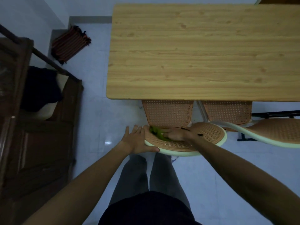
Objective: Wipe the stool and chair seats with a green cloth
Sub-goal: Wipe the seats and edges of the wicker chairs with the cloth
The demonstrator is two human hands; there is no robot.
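Observation:
A green cloth (158, 133) lies bunched on the orange perforated backrest (209, 133) of a chair with a pale rim, just below the wooden table. My right hand (176, 134) presses flat on the cloth, fingers pointing left. My left hand (138, 140) grips the left rim of that backrest, thumb along the pale edge. The chair's orange seat (168, 113) shows beyond it, half under the table. A second chair's seat (227, 112) and backrest (276, 130) stand to the right.
A wooden table (203, 51) fills the upper right. A dark wooden cabinet (37, 135) stands at the left with dark cloth on it. A striped folded mat (69, 44) lies on the pale tiled floor (94, 98). My legs stand below the chair.

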